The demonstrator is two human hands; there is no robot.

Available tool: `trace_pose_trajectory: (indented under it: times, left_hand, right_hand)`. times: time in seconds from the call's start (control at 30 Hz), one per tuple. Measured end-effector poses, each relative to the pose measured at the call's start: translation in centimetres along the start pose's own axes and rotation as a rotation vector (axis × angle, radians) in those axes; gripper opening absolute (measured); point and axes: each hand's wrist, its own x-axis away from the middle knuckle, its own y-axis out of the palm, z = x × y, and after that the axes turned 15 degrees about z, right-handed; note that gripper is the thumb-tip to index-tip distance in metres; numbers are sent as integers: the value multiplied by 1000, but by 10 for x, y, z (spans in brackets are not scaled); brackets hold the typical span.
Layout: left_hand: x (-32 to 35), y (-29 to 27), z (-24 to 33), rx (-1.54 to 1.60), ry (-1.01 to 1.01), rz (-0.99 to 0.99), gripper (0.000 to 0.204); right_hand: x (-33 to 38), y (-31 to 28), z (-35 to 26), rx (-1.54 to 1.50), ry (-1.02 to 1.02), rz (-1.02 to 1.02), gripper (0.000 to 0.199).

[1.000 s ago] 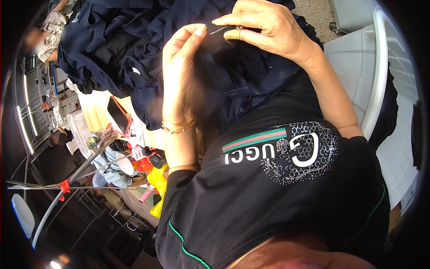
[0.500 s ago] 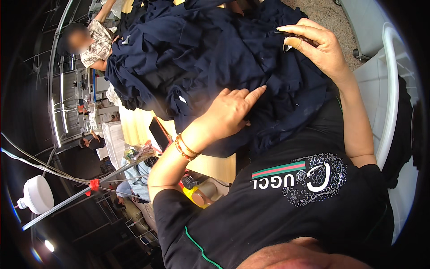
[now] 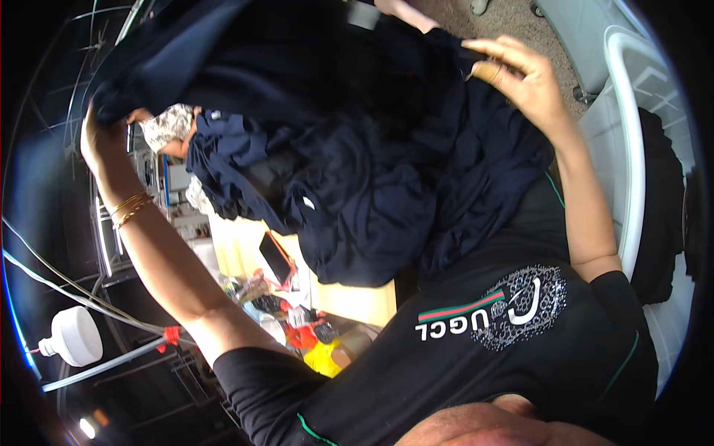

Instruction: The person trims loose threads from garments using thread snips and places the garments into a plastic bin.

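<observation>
My left hand (image 3: pixel 100 145), with thin bracelets at its wrist, is raised at the far left and closed on the edge of a navy cloth garment (image 3: pixel 245 59). The lifted cloth stretches rightward from it, blurred by motion. More crumpled navy garments (image 3: pixel 357 193) lie in a heap on the table and toward my lap; a small white label (image 3: pixel 308 201) shows among them. My right hand (image 3: pixel 532 82) hovers at the heap's right edge, thumb and fingers bent around small dark thread snips (image 3: pixel 513 72), mostly hidden by the fingers and shadow.
A wooden table (image 3: pixel 349 301) carries a dark-screened phone (image 3: pixel 277 259) and cluttered small items. A large white bin (image 3: pixel 632 149) stands at my right with dark cloth beside it. Another person's patterned shirt (image 3: pixel 172 128) shows behind the lifted cloth. A white lamp (image 3: pixel 78 336) hangs at lower left.
My left hand has gone from lying on the heap to high at the far left, lifting a navy garment with it. My right hand has barely moved.
</observation>
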Motion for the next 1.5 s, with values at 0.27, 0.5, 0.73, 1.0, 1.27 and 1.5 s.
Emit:
trace_pose_trajectory:
  times: [0.27, 0.5, 0.73, 1.0, 1.27, 1.5]
  left_hand:
    - [-103, -143, -18, 265, 166, 272, 63]
    - [62, -82, -146, -485, 168, -259, 51]
    - [316, -2, -216, -581, 395, -809, 28]
    - [418, 24, -267, -957, 521, -1146, 47]
    - [418, 60, -295, -927, 549, -841, 71]
    - [400, 74, -318, -916, 232, -933, 46]
  right_hand:
    - [21, 1, 12, -18, 181, -27, 30]
    - [20, 5, 19, 13, 118, -62, 29]
    - [5, 9, 3, -26, 200, -58, 26]
    - [12, 4, 23, 93, 228, -188, 30]
    - [21, 3, 35, 95, 405, -368, 29]
    - [18, 1, 30, 245, 307, -321, 38]
